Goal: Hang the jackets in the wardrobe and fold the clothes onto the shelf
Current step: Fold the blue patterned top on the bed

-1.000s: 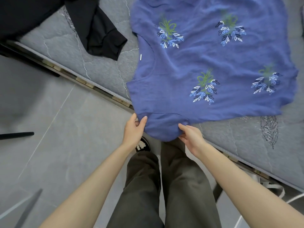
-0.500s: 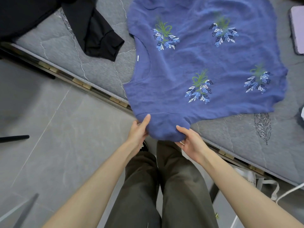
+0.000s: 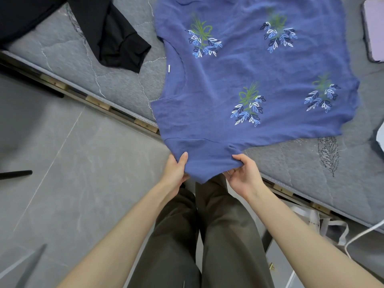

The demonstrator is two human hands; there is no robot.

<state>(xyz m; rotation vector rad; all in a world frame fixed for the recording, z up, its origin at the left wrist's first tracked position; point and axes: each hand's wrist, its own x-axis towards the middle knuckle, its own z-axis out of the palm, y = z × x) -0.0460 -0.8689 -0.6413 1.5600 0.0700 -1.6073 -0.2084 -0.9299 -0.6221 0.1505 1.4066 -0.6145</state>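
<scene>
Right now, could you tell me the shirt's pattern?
The shirt is blue with green-stemmed blue-and-white leaf sprigs; head view.

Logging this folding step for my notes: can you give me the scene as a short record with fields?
garment: blue T-shirt, leaf prints, spread flat on the grey mattress
overhang: its near sleeve hangs past the bed edge
left hand: grips the sleeve, thumb on top
right hand: pinches the sleeve's other side
also on mattress: black garment, apart from the T-shirt
fold status: not yet folded
</scene>
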